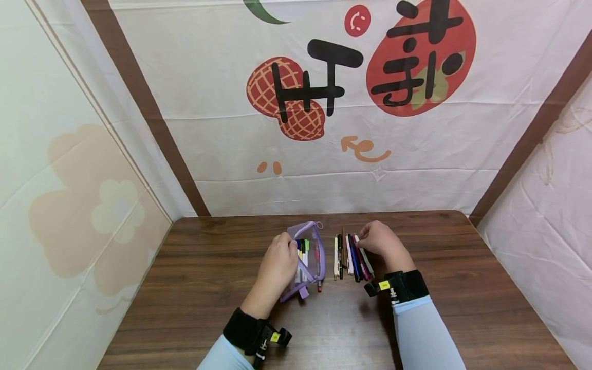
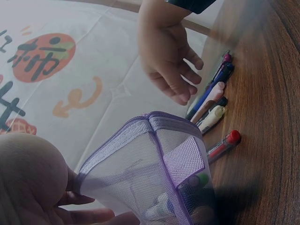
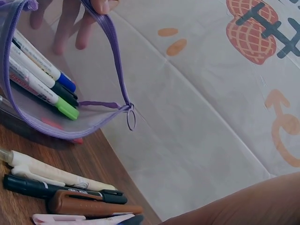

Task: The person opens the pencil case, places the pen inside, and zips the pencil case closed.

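My left hand (image 1: 277, 261) pinches the rim of a purple mesh pencil case (image 3: 118, 61), thumb on one side and fingers behind the mesh. The case's zipped mouth gapes. Inside lie white markers with a blue cap (image 3: 67, 81), a dark cap and a green cap (image 3: 68, 108). A red-capped pen (image 2: 229, 139) lies on the table alongside the case. To the right, several pens lie in a row, among them a cream pen (image 3: 65, 172), a black pen (image 3: 65, 188) and a brown pen (image 3: 93, 203). My right hand (image 1: 382, 242) hovers at the row's right end, fingers loosely bent, nothing visible in it.
The wooden table (image 1: 208, 288) has its back edge just beyond the case and pens. A white printed cloth (image 1: 222, 149) hangs behind it, with more cloth at both sides. Each wrist wears a black strap with a small camera.
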